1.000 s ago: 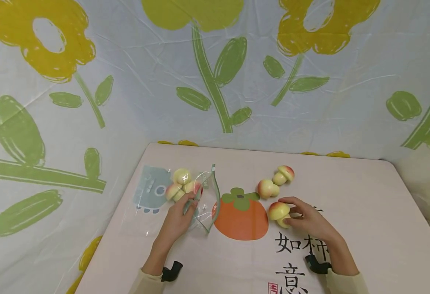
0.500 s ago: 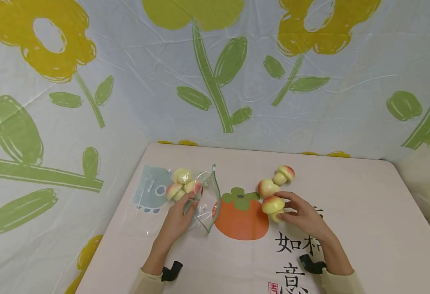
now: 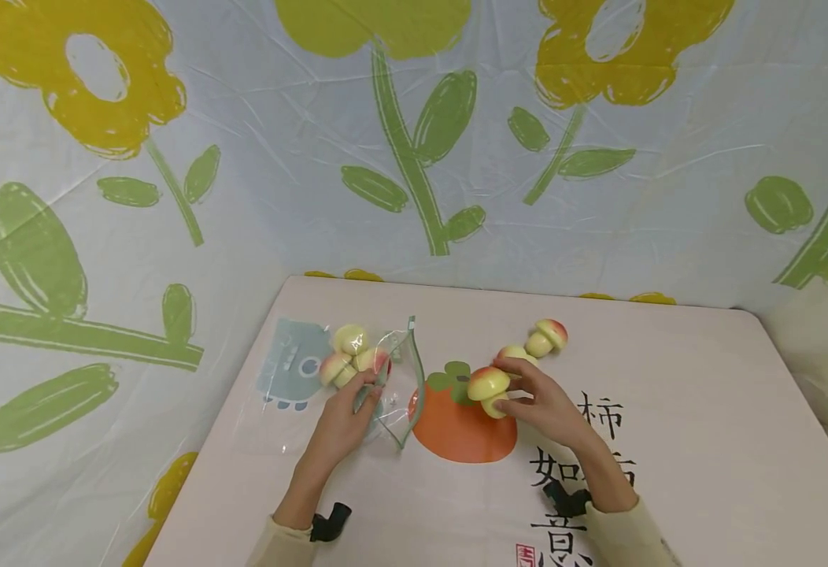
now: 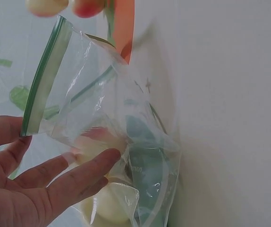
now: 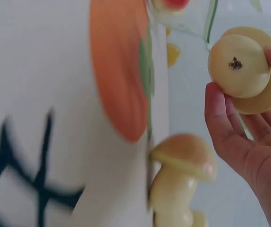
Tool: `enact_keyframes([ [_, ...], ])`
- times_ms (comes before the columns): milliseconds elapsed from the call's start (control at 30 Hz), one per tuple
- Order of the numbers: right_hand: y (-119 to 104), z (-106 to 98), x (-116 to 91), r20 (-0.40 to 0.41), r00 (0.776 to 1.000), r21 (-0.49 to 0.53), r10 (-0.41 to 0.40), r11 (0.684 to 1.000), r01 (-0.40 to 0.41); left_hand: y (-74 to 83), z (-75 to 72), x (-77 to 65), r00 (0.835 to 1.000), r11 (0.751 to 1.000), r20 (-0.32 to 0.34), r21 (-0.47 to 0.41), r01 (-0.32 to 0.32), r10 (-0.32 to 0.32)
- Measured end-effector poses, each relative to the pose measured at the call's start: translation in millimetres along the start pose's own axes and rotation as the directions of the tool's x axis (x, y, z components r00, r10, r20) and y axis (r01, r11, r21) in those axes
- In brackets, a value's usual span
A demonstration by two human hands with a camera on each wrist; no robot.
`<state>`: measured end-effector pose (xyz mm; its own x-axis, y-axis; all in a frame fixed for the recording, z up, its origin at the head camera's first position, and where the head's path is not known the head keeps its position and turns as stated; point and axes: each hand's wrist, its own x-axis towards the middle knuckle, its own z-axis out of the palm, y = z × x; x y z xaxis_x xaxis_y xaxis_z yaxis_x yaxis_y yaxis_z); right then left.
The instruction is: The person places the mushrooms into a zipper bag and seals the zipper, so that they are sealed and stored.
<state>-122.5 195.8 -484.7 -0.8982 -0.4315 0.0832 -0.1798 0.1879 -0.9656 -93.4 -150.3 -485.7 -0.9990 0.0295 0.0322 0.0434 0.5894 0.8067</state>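
My left hand (image 3: 343,421) holds a clear zip bag (image 3: 420,370) near its mouth, which faces right and gapes between green zip edges (image 4: 43,78). Several toy mushrooms (image 3: 350,340), cream with reddish caps, lie inside the bag. In the right hand (image 3: 545,402) is another toy mushroom (image 3: 488,384), pinched between thumb and fingers above the printed persimmon and right of the bag's mouth. The right wrist view shows this mushroom's round stem end (image 5: 239,71) with a small dark mark. Behind the right hand, one mushroom (image 3: 516,353) is partly hidden; a second mushroom (image 3: 547,337) lies beyond it.
The pink tabletop (image 3: 726,409) bears a printed orange persimmon (image 3: 449,433), black characters (image 3: 563,535) and a blue cartoon figure (image 3: 290,358) under the bag. A flower-patterned cloth (image 3: 279,197) hangs behind and at the left side.
The right hand has moved left with the mushroom, from beside the characters to over the persimmon, and now overlaps one table mushroom. The left hand and bag have stayed put.
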Motion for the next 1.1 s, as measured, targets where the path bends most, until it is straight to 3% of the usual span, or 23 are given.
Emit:
enact_keyframes([
  [367,-9.0,42.2,51.2,0.013,1.0,0.011,0.009,1.0,-0.009,-1.0,0.6,0.7,1.0,1.0,0.002,-0.007,0.012,-0.012],
  [800,-3.2,80.0,82.4,-0.005,0.999,0.018,0.049,0.999,-0.049,-1.2,-1.0,0.2,1.0,1.0,0.002,-0.004,0.02,-0.02],
  [1100,0.2,105.4,97.0,-0.145,0.987,-0.039,0.069,0.996,-0.075,-1.3,-0.7,-1.2,1.0,1.0,-0.001,-0.008,0.017,-0.017],
])
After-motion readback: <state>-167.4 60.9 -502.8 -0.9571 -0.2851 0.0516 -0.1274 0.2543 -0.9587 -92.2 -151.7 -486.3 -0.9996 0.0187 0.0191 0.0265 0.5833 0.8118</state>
